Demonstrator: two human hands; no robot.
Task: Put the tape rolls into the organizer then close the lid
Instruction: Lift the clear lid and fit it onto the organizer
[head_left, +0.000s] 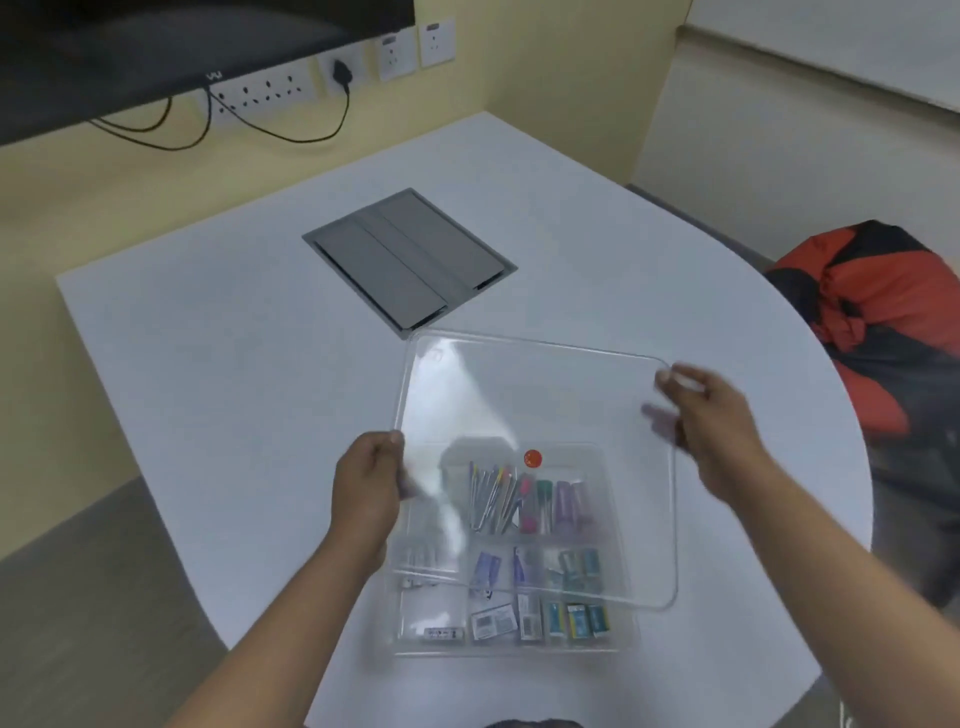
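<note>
A clear plastic lid (540, 395) hangs tilted above a clear compartmented organizer (626, 631) at the table's near edge. My left hand (366, 486) grips the lid's left edge. On the lid's right edge, my right hand (709, 415) holds on, slightly blurred. Through the lid I see pens, markers, small boxes and a red round sticker (533, 458) in the compartments. I cannot make out any tape rolls; the left compartments are hazy behind the lid.
The white table (234, 364) has a grey cable hatch (410, 260) set in its middle. A red and black bag (878, 312) sits at the right beyond the table's curved edge. Wall sockets and cables run along the back wall.
</note>
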